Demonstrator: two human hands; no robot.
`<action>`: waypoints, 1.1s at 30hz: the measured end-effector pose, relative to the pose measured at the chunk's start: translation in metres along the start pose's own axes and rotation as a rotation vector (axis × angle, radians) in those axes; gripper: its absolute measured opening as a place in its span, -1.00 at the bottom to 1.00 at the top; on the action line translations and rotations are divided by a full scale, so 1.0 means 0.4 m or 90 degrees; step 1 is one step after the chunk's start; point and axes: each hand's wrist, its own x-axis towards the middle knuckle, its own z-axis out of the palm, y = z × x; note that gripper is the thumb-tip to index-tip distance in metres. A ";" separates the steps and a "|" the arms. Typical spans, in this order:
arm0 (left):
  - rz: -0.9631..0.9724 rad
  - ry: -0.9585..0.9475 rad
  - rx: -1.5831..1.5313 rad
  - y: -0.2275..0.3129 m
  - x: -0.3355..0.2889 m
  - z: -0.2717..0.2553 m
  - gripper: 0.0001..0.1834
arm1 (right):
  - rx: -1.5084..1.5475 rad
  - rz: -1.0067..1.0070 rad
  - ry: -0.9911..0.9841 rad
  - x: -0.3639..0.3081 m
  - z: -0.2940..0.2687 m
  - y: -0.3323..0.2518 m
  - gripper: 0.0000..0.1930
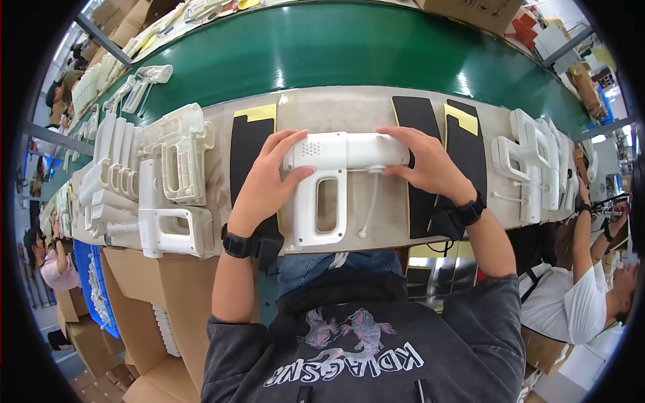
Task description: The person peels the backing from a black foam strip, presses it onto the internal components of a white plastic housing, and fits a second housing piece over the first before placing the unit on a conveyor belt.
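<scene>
Before me on the worktable, both hands hold a white plastic pistol-shaped housing (346,153) with a looped handle. My left hand (269,178) grips its left end, beside a patch of small vent holes, with thumb and fingers closed on it. At the other end my right hand (433,164) is closed round the barrel, thumb low near a round fitting. From that fitting hangs a thin white tube (371,205) with a small knob at its tip. The loop handle points toward me, its lower end close to the table's front edge.
Black foam strips (423,174) lie on the worktable (336,107). White shell halves (181,158) crowd its left, and assembled housings (531,161) its right. Beyond runs a green conveyor belt (369,47). An open cardboard box (134,282) stands front left; a co-worker (571,295) sits at right.
</scene>
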 end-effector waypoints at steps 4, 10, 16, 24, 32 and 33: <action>0.019 0.017 0.025 -0.006 -0.006 0.013 -0.43 | -0.001 0.005 -0.020 -0.001 0.009 0.013 -0.29; 0.021 0.019 0.046 0.018 -0.006 0.006 -0.44 | 0.020 0.009 -0.027 0.001 0.001 0.015 -0.28; 0.018 0.023 0.044 0.010 -0.004 0.013 -0.44 | 0.020 0.014 -0.023 0.003 -0.005 0.011 -0.28; -0.005 0.029 0.056 0.023 0.005 0.015 -0.42 | -0.029 -0.032 -0.023 0.005 -0.002 0.032 -0.24; -0.028 0.019 0.044 0.007 0.006 0.029 -0.41 | -0.011 -0.027 -0.063 0.018 -0.008 0.046 -0.22; -0.029 0.017 0.042 0.005 0.007 0.035 -0.41 | -0.015 -0.028 -0.076 0.015 -0.001 0.056 -0.22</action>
